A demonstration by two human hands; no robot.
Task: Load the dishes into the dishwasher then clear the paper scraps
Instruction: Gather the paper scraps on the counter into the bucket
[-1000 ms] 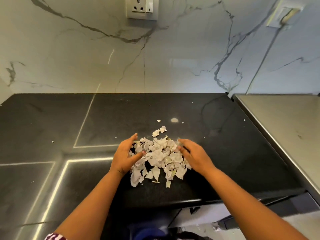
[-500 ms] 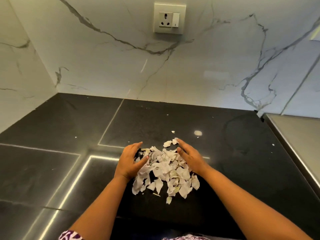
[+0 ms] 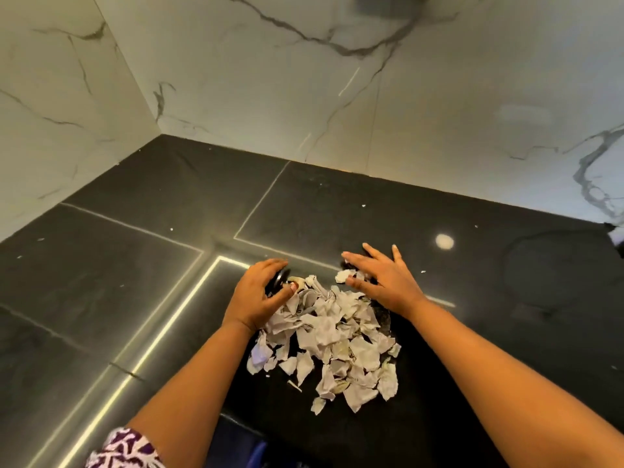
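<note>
paper scraps (image 3: 332, 342) | torn, whitish, crumpled | loose heap | black countertop (image 3: 472, 332), near front edge

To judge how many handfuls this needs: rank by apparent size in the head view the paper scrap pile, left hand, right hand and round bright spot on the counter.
1. paper scrap pile, clearly largest.
2. left hand and right hand, alike in size, so unranked between them.
3. round bright spot, smallest.

A home kitchen — black stone countertop (image 3: 337, 204) meeting a white veined marble backsplash (image 3: 270, 96) in a corner.
</note>
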